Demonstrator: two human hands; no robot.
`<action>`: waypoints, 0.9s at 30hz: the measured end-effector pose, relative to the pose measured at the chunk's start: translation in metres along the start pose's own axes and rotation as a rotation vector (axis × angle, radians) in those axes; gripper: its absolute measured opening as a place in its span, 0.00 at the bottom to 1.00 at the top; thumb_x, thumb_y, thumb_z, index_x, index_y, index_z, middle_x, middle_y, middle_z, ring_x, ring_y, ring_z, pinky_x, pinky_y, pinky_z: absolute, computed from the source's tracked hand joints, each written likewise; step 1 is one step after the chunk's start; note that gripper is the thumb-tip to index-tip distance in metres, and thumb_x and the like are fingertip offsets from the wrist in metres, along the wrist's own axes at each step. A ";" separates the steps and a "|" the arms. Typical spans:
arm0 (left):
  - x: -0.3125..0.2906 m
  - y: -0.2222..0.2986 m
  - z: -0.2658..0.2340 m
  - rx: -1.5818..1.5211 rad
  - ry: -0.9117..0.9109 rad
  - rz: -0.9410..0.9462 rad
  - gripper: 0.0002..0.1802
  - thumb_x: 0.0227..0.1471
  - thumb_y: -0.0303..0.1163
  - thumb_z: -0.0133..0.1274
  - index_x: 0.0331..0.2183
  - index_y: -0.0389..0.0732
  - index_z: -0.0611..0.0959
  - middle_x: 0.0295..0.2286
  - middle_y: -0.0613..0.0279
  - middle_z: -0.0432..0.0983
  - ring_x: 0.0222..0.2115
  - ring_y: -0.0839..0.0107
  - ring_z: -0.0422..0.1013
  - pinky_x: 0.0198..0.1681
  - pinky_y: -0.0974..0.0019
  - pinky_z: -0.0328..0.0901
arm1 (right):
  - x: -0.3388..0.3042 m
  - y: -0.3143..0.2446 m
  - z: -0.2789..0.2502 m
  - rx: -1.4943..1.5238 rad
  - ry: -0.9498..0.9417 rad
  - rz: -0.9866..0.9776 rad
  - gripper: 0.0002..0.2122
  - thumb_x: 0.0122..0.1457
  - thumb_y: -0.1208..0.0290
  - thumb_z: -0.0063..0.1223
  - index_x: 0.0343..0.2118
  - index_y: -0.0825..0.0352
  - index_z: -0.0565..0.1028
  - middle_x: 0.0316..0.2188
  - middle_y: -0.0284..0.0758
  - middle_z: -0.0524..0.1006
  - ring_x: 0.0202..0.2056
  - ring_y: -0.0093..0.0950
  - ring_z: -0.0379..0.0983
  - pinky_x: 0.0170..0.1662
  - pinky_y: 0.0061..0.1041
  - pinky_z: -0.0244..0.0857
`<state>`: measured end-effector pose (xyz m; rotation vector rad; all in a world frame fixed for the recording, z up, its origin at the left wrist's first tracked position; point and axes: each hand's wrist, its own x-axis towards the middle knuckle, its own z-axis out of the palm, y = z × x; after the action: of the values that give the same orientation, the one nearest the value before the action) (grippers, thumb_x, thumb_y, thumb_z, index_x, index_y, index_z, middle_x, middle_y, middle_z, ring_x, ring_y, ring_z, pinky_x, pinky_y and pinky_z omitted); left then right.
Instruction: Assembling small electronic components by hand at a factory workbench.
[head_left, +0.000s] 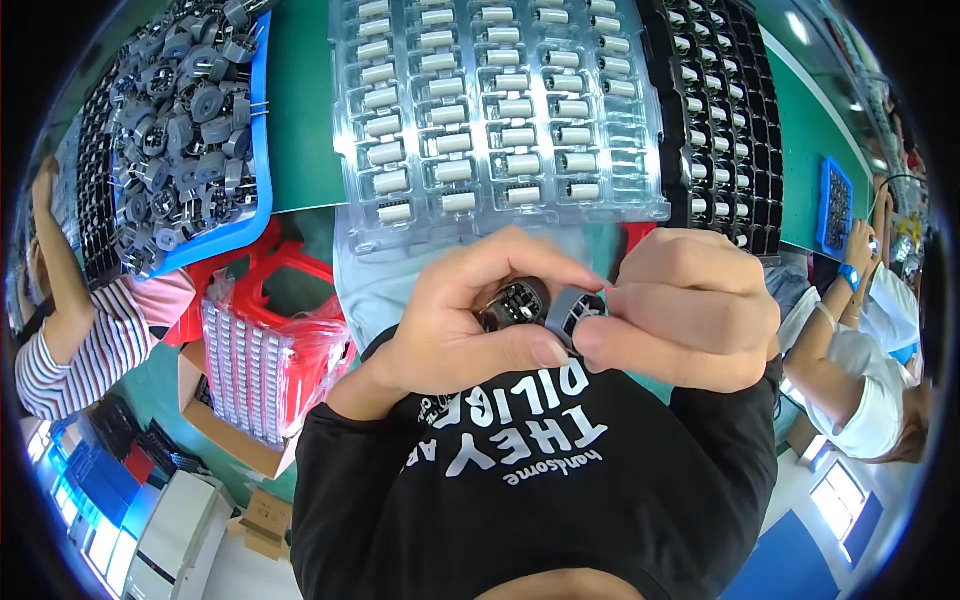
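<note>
In front of my chest, my left hand point(450, 325) curls its fingers and thumb around a dark round part point(520, 302) with metal bits showing in its open end. Right beside it, a grey round part point(570, 310) sits between the two hands with its open face turned to the right. My right hand point(690, 310) is closed, its thumb and forefinger pinching at that grey part's edge. Whether those fingertips also hold something small is hidden. Beyond my hands lies a clear plastic tray point(350, 190) with rows of small white cylinders point(453, 172).
A blue bin point(262, 200) at the left is heaped with grey round parts with metal prongs. A black tray point(760, 170) of white cylinders stands on the right of the green table point(303, 120). Red stools point(275, 262) and a cardboard box point(265, 460) are at left. People work on both sides.
</note>
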<state>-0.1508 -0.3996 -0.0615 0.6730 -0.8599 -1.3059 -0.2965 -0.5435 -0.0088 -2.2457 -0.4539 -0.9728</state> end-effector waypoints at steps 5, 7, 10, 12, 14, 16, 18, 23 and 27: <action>-0.001 0.000 -0.001 0.021 -0.047 0.008 0.24 0.47 0.33 0.66 0.46 0.36 0.79 0.38 0.61 0.75 0.34 0.75 0.69 0.37 0.71 0.63 | -0.003 -0.001 0.002 0.014 0.051 -0.004 0.11 0.43 0.76 0.68 0.30 0.75 0.79 0.29 0.37 0.72 0.21 0.27 0.68 0.18 0.22 0.64; -0.001 -0.002 0.000 0.003 -0.044 0.005 0.24 0.48 0.33 0.66 0.46 0.36 0.79 0.38 0.61 0.75 0.34 0.75 0.69 0.38 0.70 0.63 | -0.003 0.000 0.000 0.026 0.044 -0.004 0.11 0.43 0.75 0.68 0.30 0.74 0.80 0.29 0.37 0.72 0.21 0.27 0.68 0.18 0.22 0.64; -0.002 -0.002 0.002 -0.033 -0.039 -0.002 0.24 0.48 0.33 0.66 0.46 0.36 0.79 0.39 0.60 0.75 0.35 0.75 0.69 0.39 0.70 0.63 | -0.004 0.000 0.000 0.037 0.041 -0.004 0.12 0.43 0.74 0.68 0.30 0.74 0.80 0.29 0.37 0.72 0.21 0.27 0.69 0.18 0.22 0.64; -0.003 -0.002 0.002 -0.049 -0.032 -0.007 0.24 0.48 0.33 0.66 0.46 0.36 0.78 0.39 0.60 0.75 0.36 0.75 0.70 0.40 0.70 0.63 | -0.005 0.000 0.000 0.042 0.045 -0.003 0.12 0.43 0.74 0.69 0.30 0.74 0.80 0.29 0.37 0.72 0.21 0.27 0.69 0.17 0.22 0.64; -0.004 0.000 0.002 -0.010 -0.044 0.002 0.24 0.48 0.32 0.65 0.46 0.36 0.78 0.39 0.60 0.75 0.37 0.75 0.70 0.41 0.70 0.63 | -0.005 -0.002 0.000 0.039 0.045 0.014 0.11 0.44 0.74 0.68 0.29 0.74 0.81 0.29 0.37 0.72 0.21 0.28 0.69 0.17 0.22 0.64; -0.004 0.000 0.001 0.004 -0.055 0.005 0.24 0.48 0.32 0.65 0.47 0.36 0.78 0.39 0.60 0.75 0.37 0.75 0.70 0.41 0.70 0.63 | -0.005 -0.002 0.000 0.049 0.049 0.016 0.11 0.44 0.74 0.68 0.29 0.74 0.81 0.29 0.37 0.72 0.21 0.28 0.69 0.18 0.22 0.64; -0.005 -0.001 0.001 0.019 -0.065 0.008 0.24 0.48 0.31 0.65 0.47 0.36 0.78 0.39 0.60 0.75 0.37 0.75 0.70 0.41 0.70 0.63 | -0.007 -0.001 0.000 0.059 0.052 0.019 0.11 0.45 0.73 0.68 0.29 0.74 0.81 0.29 0.37 0.72 0.20 0.28 0.69 0.18 0.22 0.64; -0.001 0.001 0.002 0.027 -0.041 0.007 0.23 0.48 0.30 0.65 0.46 0.36 0.79 0.36 0.61 0.76 0.33 0.76 0.71 0.37 0.72 0.64 | -0.009 0.002 -0.004 0.089 0.016 0.050 0.10 0.46 0.73 0.67 0.29 0.74 0.80 0.28 0.38 0.73 0.20 0.29 0.70 0.18 0.23 0.64; 0.000 0.001 0.001 0.051 -0.055 0.001 0.22 0.48 0.29 0.65 0.46 0.35 0.79 0.34 0.62 0.76 0.31 0.76 0.71 0.37 0.72 0.64 | -0.009 0.001 -0.004 0.077 0.025 0.070 0.11 0.45 0.73 0.67 0.30 0.75 0.81 0.27 0.38 0.73 0.20 0.29 0.70 0.19 0.23 0.64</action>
<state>-0.1511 -0.3998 -0.0600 0.6799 -0.9407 -1.3104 -0.3046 -0.5475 -0.0141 -2.1632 -0.3926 -0.9311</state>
